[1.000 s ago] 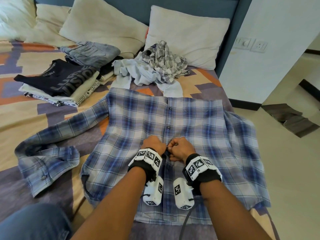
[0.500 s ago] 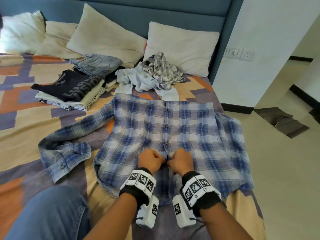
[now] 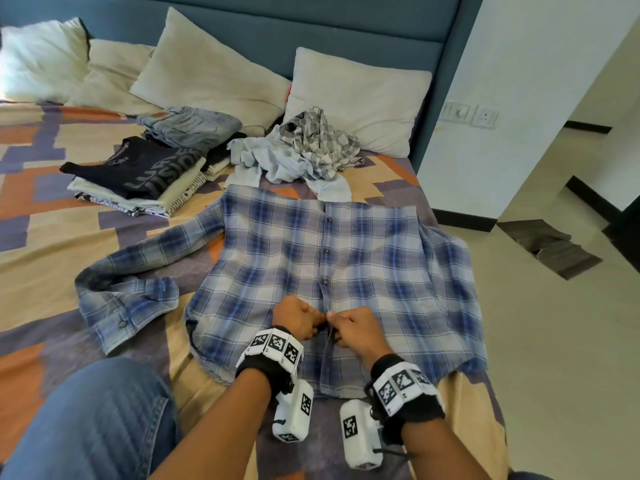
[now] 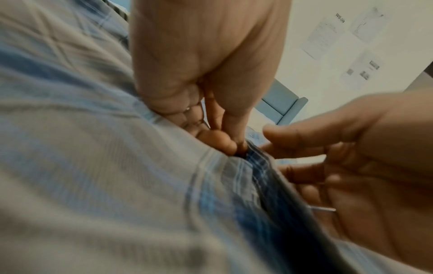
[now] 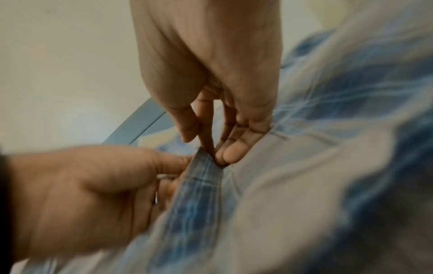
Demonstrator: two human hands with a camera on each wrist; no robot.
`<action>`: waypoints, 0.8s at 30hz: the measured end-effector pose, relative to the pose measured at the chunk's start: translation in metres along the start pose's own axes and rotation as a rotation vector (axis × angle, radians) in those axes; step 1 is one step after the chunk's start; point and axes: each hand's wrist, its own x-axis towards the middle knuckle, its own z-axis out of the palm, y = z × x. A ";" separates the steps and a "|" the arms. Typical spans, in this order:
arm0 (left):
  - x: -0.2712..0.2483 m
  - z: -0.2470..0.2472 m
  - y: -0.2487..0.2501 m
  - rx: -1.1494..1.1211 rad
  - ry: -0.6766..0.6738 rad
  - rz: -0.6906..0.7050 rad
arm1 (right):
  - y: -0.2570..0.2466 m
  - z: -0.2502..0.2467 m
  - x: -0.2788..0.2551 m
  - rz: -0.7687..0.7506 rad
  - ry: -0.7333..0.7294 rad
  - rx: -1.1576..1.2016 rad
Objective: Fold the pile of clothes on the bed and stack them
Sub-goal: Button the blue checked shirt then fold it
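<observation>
Plaid shirt (image 3: 346, 268): spread flat, front up, on the bed (image 3: 41, 244), near its foot edge; upper buttons done.
Left hand (image 3: 298, 320): fingers curled, pinching the shirt's front edge at mid-placket.
Right hand (image 3: 356, 329): thumb and fingers pinching the facing edge, touching the left.
Folded stack (image 3: 138, 178): up left; top black tee, partial print "USIO".
Unfolded pile (image 3: 301, 150): by the pillow (image 3: 363, 95).
</observation>
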 end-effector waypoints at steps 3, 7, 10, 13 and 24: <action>0.000 0.007 -0.002 -0.010 0.064 -0.019 | 0.002 -0.005 0.006 0.111 -0.023 0.167; 0.001 0.013 0.000 0.011 0.113 -0.067 | 0.004 -0.002 0.012 0.146 -0.015 0.121; 0.004 0.016 0.005 0.056 0.143 -0.119 | 0.006 0.003 0.014 0.162 0.026 0.044; 0.006 0.019 0.007 0.106 0.175 -0.161 | 0.006 0.005 0.013 0.137 0.033 0.021; 0.011 0.020 -0.007 -0.044 0.163 -0.147 | 0.007 0.014 0.007 0.059 0.086 -0.007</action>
